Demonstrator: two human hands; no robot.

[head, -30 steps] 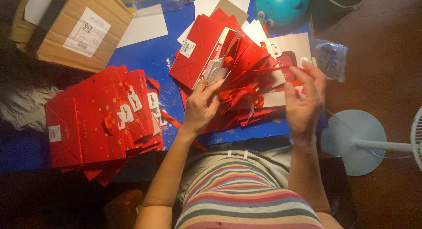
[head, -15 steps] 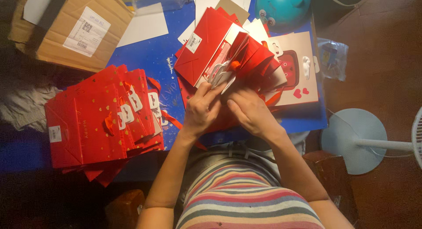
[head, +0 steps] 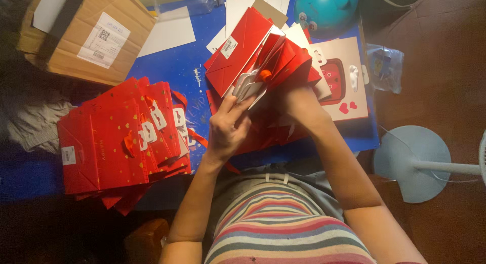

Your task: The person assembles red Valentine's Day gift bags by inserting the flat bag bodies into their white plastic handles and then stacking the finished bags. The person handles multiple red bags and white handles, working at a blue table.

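A folded red gift bag [head: 242,46] with white handle tabs stands raised over the blue table [head: 174,66], part-opened. My left hand [head: 229,127] pinches its white tabs from below. My right hand [head: 298,99] reaches into the bag's red folds, fingers hidden inside. More flat red bags [head: 268,135] lie under both hands. A fanned stack of red bags with gold hearts [head: 121,142] rests to the left, near the table's front edge.
A cardboard box [head: 83,33] sits at the back left. White cards [head: 169,33] and a pink card with hearts [head: 344,84] lie on the table. A teal round object [head: 324,8] is at the back. A fan base [head: 412,162] stands on the floor, right.
My right hand moved left from the bag's right side into the opened bag. The bag has been lifted and spread wider. My left hand shifted up to the white tabs.
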